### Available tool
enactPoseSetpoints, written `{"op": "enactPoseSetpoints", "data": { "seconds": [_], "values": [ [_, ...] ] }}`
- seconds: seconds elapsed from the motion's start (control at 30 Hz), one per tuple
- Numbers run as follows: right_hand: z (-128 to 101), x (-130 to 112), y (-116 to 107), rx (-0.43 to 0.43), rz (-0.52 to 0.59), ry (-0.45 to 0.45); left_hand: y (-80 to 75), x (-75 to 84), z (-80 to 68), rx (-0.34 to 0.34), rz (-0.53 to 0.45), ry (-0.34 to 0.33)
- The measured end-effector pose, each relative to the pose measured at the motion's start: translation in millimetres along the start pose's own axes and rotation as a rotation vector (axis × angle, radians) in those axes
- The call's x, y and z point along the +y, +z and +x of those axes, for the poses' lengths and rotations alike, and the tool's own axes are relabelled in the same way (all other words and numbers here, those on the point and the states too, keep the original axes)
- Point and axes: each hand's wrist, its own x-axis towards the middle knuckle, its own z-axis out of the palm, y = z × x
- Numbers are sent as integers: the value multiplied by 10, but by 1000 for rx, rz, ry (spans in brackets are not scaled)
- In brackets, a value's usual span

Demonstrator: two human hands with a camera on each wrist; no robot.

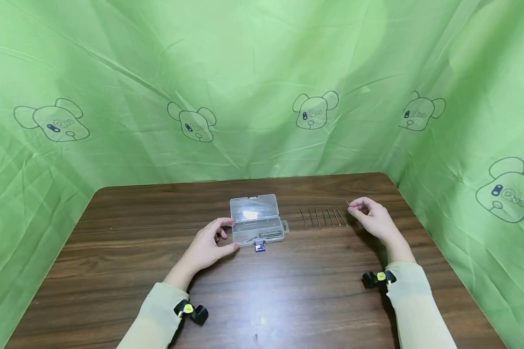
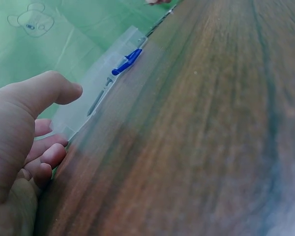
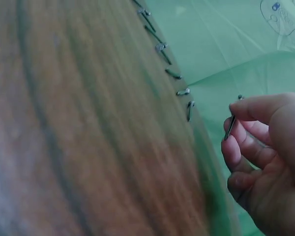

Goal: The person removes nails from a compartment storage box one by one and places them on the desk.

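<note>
A clear plastic box (image 1: 257, 229) lies on the table with its lid (image 1: 254, 207) raised behind it and a blue latch (image 1: 259, 246) at its front. Thin metal nails (image 1: 270, 234) lie inside. My left hand (image 1: 209, 243) holds the box's left end, thumb at the front corner and index finger at the back one. To the right of the box, several nails (image 1: 324, 217) lie in a row, seen edge-on in the right wrist view. Just past the row's right end, my right hand (image 1: 368, 216) pinches one nail (image 3: 231, 125) between thumb and fingertips, above the table.
The brown wooden table (image 1: 262, 300) has its far edge against a green curtain (image 1: 253, 87) printed with bear faces. A clear hanging tab (image 1: 286, 226) sticks out from the box's right side. A small black camera (image 1: 192, 311) is strapped to each wrist.
</note>
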Motion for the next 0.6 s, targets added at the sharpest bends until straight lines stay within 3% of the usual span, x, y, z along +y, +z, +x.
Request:
{"op": "enactPoseSetpoints", "data": {
  "seconds": [0.27, 0.6],
  "values": [
    [-5, 84, 34, -56, -40, 97, -4, 21, 3, -11, 6, -1],
    [1, 110, 54, -36, -99, 54, -7, 38, -3, -21, 5, -23]
  ]
}}
